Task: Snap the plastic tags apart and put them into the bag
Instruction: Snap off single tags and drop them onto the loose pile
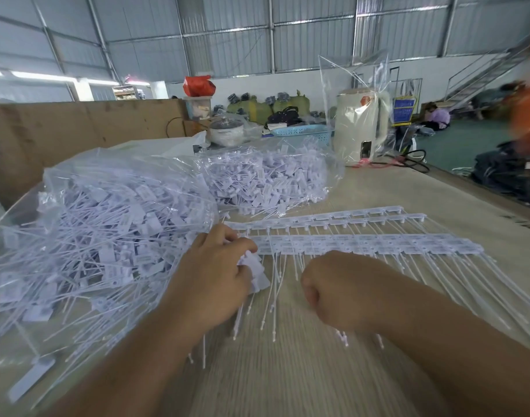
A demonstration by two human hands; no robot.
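Observation:
Strips of joined white plastic tags [363,243] lie across the table in front of me, their thin tails pointing toward me. My left hand [215,275] grips a small bunch of loose tags [257,275] at the strips' left end. My right hand [332,290] is curled on top of the tails of the near strip; what its fingers hold is hidden. A big clear bag [101,224] full of separated tags lies to the left, its mouth beside my left hand.
A second clear bag of tags [269,179] lies behind the strips. Further back stand a cream kettle [360,127] under a plastic cover, a pot [226,130] and a blue basket [302,133]. A cardboard wall [77,130] runs along the left. The table's right edge drops to the floor.

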